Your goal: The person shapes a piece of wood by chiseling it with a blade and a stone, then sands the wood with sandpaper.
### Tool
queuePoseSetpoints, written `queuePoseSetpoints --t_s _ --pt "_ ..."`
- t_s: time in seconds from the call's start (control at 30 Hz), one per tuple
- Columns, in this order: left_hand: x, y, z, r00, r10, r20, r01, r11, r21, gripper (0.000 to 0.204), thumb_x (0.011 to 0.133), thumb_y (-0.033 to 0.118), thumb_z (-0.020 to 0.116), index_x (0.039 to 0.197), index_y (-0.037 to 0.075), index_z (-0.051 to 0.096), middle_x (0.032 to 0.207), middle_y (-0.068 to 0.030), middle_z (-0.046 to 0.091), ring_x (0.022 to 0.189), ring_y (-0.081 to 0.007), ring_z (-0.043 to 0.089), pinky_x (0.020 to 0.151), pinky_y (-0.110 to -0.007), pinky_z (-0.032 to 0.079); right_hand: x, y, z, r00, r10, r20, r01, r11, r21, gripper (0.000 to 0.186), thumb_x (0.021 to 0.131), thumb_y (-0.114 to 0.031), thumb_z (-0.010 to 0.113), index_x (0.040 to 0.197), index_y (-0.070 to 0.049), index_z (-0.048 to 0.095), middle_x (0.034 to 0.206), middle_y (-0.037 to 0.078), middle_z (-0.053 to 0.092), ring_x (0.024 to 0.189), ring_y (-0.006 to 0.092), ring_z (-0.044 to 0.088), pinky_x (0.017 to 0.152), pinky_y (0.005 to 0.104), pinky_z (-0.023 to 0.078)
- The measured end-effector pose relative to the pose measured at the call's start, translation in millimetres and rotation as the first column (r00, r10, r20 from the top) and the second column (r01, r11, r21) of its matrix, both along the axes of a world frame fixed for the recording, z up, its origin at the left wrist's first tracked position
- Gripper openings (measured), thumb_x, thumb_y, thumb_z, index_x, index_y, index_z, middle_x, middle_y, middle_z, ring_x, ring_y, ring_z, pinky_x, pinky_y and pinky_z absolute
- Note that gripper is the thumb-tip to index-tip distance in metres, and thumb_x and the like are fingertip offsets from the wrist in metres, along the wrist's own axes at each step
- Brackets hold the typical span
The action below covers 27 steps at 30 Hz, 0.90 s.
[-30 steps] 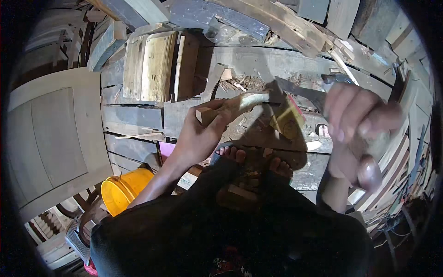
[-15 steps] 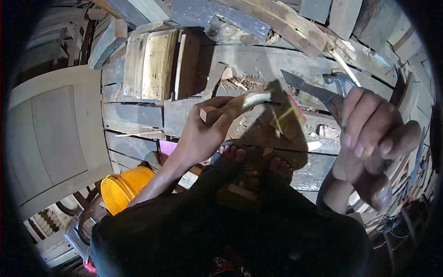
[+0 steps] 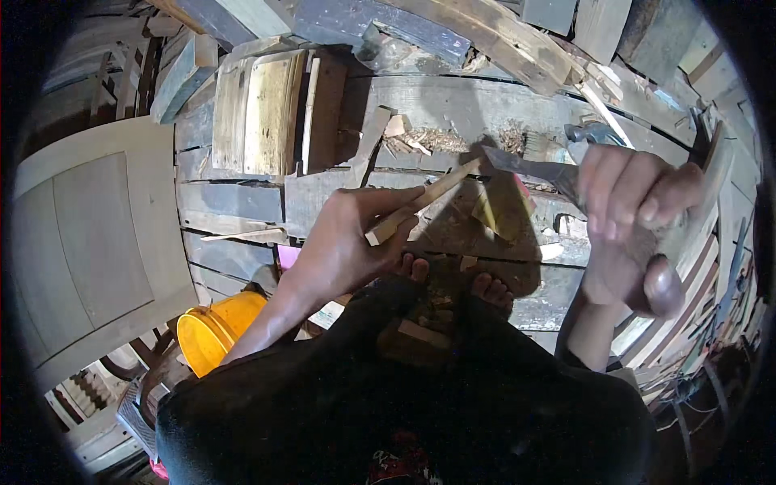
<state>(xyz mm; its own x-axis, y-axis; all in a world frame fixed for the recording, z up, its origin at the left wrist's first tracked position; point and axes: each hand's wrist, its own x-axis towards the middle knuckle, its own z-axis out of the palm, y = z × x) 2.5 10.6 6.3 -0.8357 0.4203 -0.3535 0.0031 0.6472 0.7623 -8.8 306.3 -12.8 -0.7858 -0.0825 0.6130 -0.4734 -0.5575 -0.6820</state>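
My left hand (image 3: 343, 230) grips a stick (image 3: 432, 196) above the floor (image 3: 420, 99), apparently leaving its far end clear for the knife (image 3: 537, 167); my right hand (image 3: 634, 194) curls round the knife's handle. I can't tell whether knife and stick touch.

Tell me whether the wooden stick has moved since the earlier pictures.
Yes: the wooden stick has its near end lower in view, farther from the stacked boards.

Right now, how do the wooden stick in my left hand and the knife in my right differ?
The wooden stick is pale tan; the knife blade, dark grey. The wooden stick is narrow and blocky; the knife blade, broad and flat. The wooden stick slants up rightward; the knife blade, up leftward. Both are hand-held.
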Motion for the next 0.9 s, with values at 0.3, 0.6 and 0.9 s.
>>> queuePoseSetpoints --t_s 0.3,0.6,0.9 --pt "-2 -2 6 0.993 -0.11 0.039 0.112 0.993 -0.036 0.037 0.092 0.005 0.072 0.128 -0.001 0.071 0.111 -0.0208 0.077 0.091 -0.0175 0.073 0.082 -0.034 0.057 6 -25 -23 0.958 -0.138 0.253 0.116 0.988 0.101 0.037 0.081 -0.033 0.076 0.094 -0.004 0.058 0.077 0.006 0.059 0.062 0.0131 0.055 0.054 0.0266 0.043" --pt "-4 1 3 0.975 -0.219 -0.033 0.215 0.972 -0.097 0.037 0.09 0.003 0.072 0.127 -0.001 0.071 0.122 -0.0221 0.073 0.104 -0.0304 0.076 0.091 -0.039 0.059 4 -39 -57 0.95 -0.178 0.255 0.1 0.951 0.292 0.033 0.074 -0.028 0.077 0.09 -0.001 0.065 0.079 0.007 0.064 0.065 0.0145 0.059 0.059 0.0281 0.046" --pt "-1 -1 7 0.967 -0.248 -0.052 0.238 0.959 -0.155 0.035 0.09 0.006 0.071 0.125 0.001 0.073 0.123 -0.0218 0.073 0.106 -0.0356 0.075 0.096 -0.039 0.058 -18 5 16 0.924 0.325 -0.199 -0.279 0.933 0.227 0.033 0.086 -0.032 0.077 0.102 -0.012 0.057 0.074 -0.002 0.056 0.058 0.0121 0.051 0.054 0.0276 0.04"
